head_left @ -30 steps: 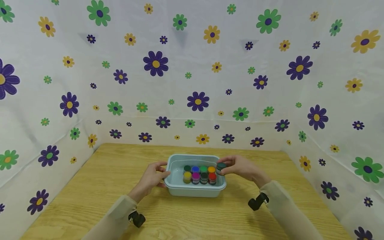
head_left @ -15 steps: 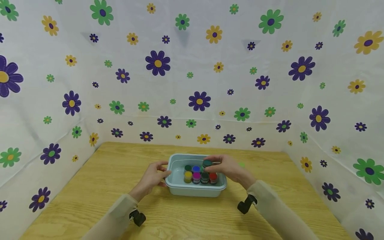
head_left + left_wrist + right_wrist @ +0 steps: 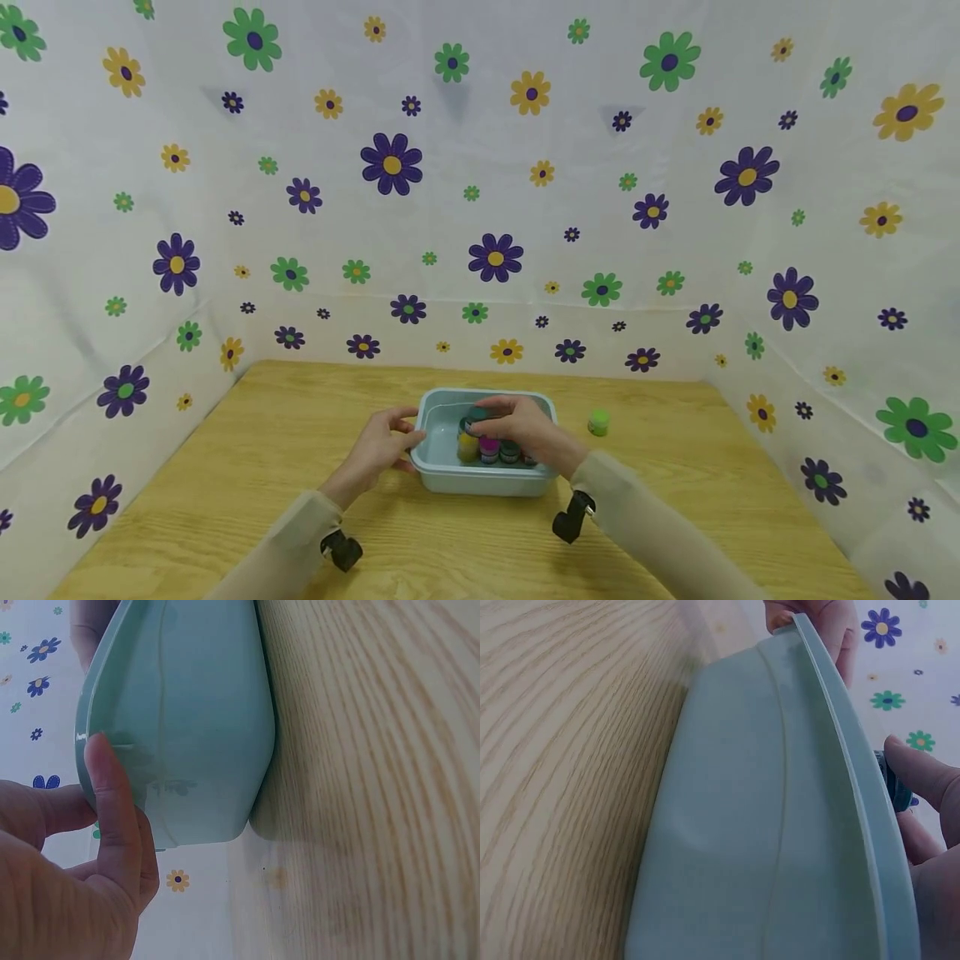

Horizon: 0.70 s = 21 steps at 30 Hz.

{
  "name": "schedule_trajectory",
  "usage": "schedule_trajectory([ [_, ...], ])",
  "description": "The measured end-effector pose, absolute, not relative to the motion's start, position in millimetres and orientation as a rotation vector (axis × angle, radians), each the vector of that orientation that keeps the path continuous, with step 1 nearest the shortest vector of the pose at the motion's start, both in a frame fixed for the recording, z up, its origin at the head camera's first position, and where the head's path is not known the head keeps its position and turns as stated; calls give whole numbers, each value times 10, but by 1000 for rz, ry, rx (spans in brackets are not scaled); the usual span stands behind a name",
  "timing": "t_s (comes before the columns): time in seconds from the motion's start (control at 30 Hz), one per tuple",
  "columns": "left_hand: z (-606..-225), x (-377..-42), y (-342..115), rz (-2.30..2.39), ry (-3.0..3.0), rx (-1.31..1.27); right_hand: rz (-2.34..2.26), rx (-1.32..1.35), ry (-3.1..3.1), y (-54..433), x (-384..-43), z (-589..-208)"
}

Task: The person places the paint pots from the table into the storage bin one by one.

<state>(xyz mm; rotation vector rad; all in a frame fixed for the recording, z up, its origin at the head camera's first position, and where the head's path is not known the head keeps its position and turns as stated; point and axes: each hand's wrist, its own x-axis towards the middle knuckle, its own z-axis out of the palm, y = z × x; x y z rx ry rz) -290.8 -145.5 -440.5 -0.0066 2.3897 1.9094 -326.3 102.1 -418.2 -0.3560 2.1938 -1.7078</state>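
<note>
A light blue plastic basin [image 3: 480,481] stands on the table with several small lidded paint jars inside. My left hand [image 3: 377,450] grips the basin's left rim; in the left wrist view its thumb [image 3: 109,787] lies against the outer wall. My right hand [image 3: 525,429] reaches over the basin and pinches a dark teal-lidded jar [image 3: 898,787] between thumb and fingers. That jar is above the left part of the group, beside the yellow jar [image 3: 468,448]. Magenta [image 3: 489,450] and dark green [image 3: 510,452] jars show in the front row. The right hand hides most of the others.
One lime-green jar [image 3: 598,422] stands on the wooden table [image 3: 465,550] to the right of the basin. Flower-patterned white sheeting [image 3: 450,217] encloses the table at the back and both sides.
My right hand has carried the dark teal-lidded jar leftward from the basin's right rim, over the other jars. The lime-green jar has come into view behind it. The left hand keeps its hold.
</note>
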Motion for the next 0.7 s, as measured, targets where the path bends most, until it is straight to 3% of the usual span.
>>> schedule_trajectory([
  [0.7, -4433, -2914, -1472, 1930, 2369, 29, -1747, -288, 2130, 613, -3412, -4085],
])
